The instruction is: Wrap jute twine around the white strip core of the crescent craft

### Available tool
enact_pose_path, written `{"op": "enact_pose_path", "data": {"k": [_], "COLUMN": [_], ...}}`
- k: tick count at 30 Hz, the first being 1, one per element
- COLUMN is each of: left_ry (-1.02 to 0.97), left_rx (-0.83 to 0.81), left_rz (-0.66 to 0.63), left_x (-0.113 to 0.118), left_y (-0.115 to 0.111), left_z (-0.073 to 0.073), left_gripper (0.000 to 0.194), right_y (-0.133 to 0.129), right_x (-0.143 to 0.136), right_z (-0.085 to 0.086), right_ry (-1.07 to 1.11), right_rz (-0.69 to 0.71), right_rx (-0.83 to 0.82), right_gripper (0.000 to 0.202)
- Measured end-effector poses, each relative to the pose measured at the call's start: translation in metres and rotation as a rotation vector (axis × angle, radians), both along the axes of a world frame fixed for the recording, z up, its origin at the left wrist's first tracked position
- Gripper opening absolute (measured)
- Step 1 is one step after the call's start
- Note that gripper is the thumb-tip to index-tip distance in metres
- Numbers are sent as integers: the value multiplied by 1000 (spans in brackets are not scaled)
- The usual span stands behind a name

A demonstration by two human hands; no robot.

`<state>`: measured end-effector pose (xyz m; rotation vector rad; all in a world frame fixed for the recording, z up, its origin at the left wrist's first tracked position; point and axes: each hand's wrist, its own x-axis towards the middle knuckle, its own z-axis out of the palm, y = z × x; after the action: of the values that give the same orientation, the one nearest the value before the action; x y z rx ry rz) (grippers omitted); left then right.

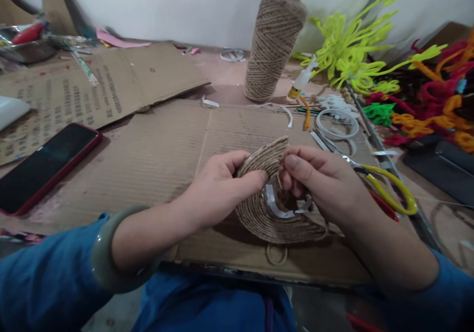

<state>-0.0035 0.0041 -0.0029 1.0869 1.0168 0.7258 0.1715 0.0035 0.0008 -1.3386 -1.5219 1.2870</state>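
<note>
One curved band of brown twine (274,229): my left grip (218,189) pinched it; my right grip (326,179) bunched at its far end, hold unclear.

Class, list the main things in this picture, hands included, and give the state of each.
Left hand: closed on the twine piece
Right hand: fingers bent at the piece's edge, grip unclear
Twine piece: curved, partly raised
Twine spool: standing, thickly wound
Small bottle: standing, nozzle up
Phone: lying, screen dark
Scissors: lying, blade opening unclear
</note>
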Motion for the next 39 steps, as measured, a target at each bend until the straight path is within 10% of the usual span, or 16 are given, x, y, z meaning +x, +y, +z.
{"op": "enact_pose_path", "data": {"k": [39], "left_ry": [-63], "left_rx": [-114], "left_rz": [-16], "left_x": [3], "left_y": [0], "left_z": [2], "left_gripper": [14], "right_y": [-1], "right_x": [-1], "right_z": [3], "right_ry": [-121], "right_rz": [-20], "right_rx": [-56], "right_gripper": [43]}}
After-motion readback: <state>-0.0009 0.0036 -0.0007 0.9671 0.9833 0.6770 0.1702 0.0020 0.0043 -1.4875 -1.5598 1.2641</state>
